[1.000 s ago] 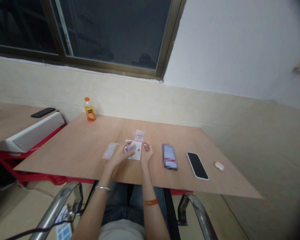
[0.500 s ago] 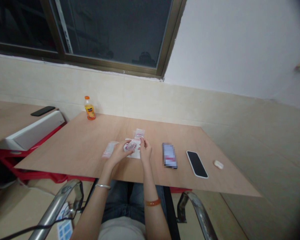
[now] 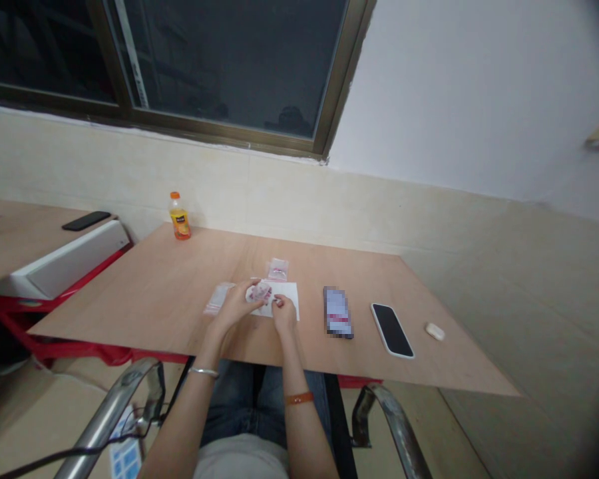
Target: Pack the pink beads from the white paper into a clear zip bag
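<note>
My left hand (image 3: 235, 303) is closed around a small clear, pinkish-red piece that looks like a crumpled plastic bag (image 3: 260, 291), held above a white sheet of paper (image 3: 290, 293). Just to its right, my right hand (image 3: 285, 314) pinches with thumb and forefinger near the bag's edge; what sits between those fingertips is too small to make out. Left of my left hand lies a flat clear zip bag (image 3: 217, 299), partly covered by the hand. Behind the paper rests another small clear bag (image 3: 278, 268) with a reddish strip.
To the right are a phone with a lit, blurred screen (image 3: 337, 313), a white-edged phone (image 3: 392, 330) and a small white case (image 3: 434, 331). An orange juice bottle (image 3: 180, 218) stands at the back left. Metal chair armrests (image 3: 112, 412) flank me below the table edge.
My right hand has moved down and slightly left, from above the paper's right part to its lower edge, uncovering the paper's right side. The left hand keeps its hold on the bag.
</note>
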`<state>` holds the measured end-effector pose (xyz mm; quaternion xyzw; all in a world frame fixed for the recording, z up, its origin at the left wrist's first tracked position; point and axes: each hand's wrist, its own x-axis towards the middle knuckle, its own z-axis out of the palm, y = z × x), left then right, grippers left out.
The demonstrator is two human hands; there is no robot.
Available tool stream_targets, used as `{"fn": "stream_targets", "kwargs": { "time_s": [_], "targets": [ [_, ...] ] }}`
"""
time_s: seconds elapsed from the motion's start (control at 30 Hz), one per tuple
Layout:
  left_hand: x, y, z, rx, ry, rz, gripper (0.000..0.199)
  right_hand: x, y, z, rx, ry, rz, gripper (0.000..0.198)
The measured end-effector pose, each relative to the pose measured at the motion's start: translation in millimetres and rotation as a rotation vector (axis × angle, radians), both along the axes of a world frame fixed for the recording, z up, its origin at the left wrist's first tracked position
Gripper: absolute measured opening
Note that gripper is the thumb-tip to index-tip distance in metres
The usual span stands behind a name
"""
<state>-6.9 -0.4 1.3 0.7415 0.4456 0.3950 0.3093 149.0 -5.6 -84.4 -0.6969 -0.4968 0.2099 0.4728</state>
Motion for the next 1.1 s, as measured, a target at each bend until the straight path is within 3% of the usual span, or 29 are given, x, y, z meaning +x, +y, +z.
{"fn": "stream_targets", "kwargs": {
  "time_s": [0.13, 0.23, 0.37, 0.5, 0.63, 0.8, 0.97, 1.1],
  "targets": [
    [-7.3, 4.8, -5.7, -0.007, -0.016, 0.041, 0.051, -10.4, -12.7, 11.8, 0.107, -0.054, 0.001, 0.032],
    [-14.2, 9.8, -10.1, -0.042, -0.086, 0.078, 0.052, -37.1, -40.9, 20.7, 0.156, -0.207, 0.024, 0.035],
    [-20.0, 11.5, -12.2, -0.073, -0.162, 0.144, 0.049, -74.1, -81.8, 19.8, 0.150, -0.345, 0.260, 0.051],
    [-20.9, 8.2, -10.3, -0.087, -0.151, 0.153, 0.049, -88.0, -99.1, 11.9, 0.125, -0.439, 0.497, 0.057],
    [-21.4, 11.1, -10.8, -0.096, -0.137, 0.139, 0.050, -87.6, -110.2, 2.6, 0.210, -0.465, 0.700, 0.043],
    [-22.9, 20.8, -21.1, -0.113, -0.149, 0.118, 0.054, -82.3, -126.2, -11.9, 0.285, -0.338, 0.909, 0.027],
    [-23.2, 22.2, -25.1, -0.105, -0.114, 0.105, 0.054, -77.6, -133.4, -18.7, 0.247, -0.236, 0.895, 0.026],
    [-24.5, 21.9, -22.8, -0.101, -0.112, 0.089, 0.056, -71.5, -137.4, -23.3, 0.088, -0.197, 0.855, 0.023]
  ]
}}
